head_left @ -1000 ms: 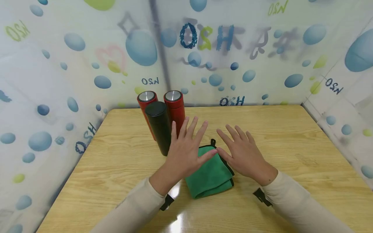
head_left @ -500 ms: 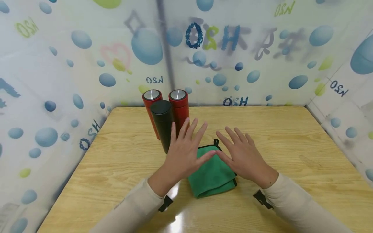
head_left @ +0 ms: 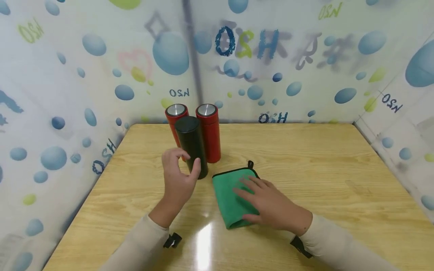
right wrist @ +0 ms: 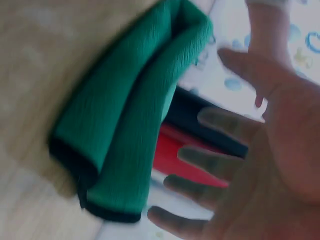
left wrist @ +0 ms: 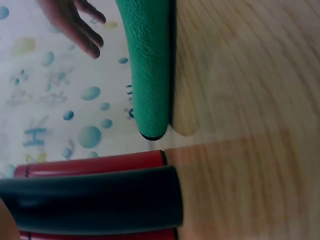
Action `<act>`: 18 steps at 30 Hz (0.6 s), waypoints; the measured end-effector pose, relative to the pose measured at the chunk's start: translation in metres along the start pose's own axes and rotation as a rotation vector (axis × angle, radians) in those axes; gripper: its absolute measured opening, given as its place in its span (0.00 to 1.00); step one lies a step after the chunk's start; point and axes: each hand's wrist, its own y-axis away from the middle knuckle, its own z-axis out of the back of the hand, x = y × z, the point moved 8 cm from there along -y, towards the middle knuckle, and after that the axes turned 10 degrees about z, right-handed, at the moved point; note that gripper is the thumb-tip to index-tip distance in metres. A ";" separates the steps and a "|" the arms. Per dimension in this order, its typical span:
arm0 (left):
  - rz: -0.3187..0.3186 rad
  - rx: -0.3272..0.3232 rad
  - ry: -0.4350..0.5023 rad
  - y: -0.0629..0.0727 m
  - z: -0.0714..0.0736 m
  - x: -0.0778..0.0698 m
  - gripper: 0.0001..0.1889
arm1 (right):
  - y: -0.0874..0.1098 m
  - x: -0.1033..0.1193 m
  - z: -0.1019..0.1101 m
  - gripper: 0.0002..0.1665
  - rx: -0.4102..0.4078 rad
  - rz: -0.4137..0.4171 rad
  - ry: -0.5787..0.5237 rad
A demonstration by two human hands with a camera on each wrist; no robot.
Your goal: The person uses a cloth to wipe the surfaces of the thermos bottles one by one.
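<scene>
A black cylindrical bottle (head_left: 191, 146) stands upright in front of two red bottles with silver-topped lids, the left one (head_left: 173, 122) and the right one (head_left: 211, 141). My left hand (head_left: 178, 182) is just before the black bottle, its fingers bent and thumb apart in a C shape. No grip on the bottle shows. A green cloth (head_left: 225, 195) with black edging and a small loop lies folded on the table. Over its right side hovers my right hand (head_left: 274, 207), fingers spread and apart from the cloth in the right wrist view.
The wooden table (head_left: 322, 162) reaches back to a patterned curtain wall (head_left: 291, 56). Dark straps (head_left: 172, 240) show under both wrists. Light glares off the tabletop near the front.
My hands have moved apart from thumb tip to thumb tip. The left went left toward the black bottle and bent its fingers; the right came lower over the cloth.
</scene>
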 end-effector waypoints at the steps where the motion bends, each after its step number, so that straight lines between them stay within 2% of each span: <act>1: 0.045 -0.018 0.020 0.000 0.003 0.007 0.16 | -0.001 0.005 -0.005 0.45 0.031 0.023 -0.019; 3: 0.146 -0.031 0.050 -0.001 0.005 0.018 0.22 | -0.002 0.010 -0.016 0.49 0.094 0.031 -0.057; 6: 0.319 0.008 0.112 -0.001 -0.002 0.030 0.33 | -0.002 0.010 -0.028 0.54 0.170 -0.012 -0.084; 10: 0.500 0.100 0.188 -0.001 -0.013 0.029 0.42 | -0.002 0.010 -0.038 0.55 0.202 -0.026 -0.071; 12: 0.552 0.137 0.204 -0.002 -0.016 0.026 0.44 | -0.003 0.012 -0.040 0.52 0.188 -0.007 -0.037; 14: 0.583 0.162 0.203 -0.003 -0.018 0.029 0.45 | -0.006 0.013 -0.041 0.49 0.161 0.019 0.011; 18: 0.607 0.175 0.197 -0.005 -0.024 0.047 0.46 | -0.013 0.016 -0.039 0.46 0.098 0.064 0.126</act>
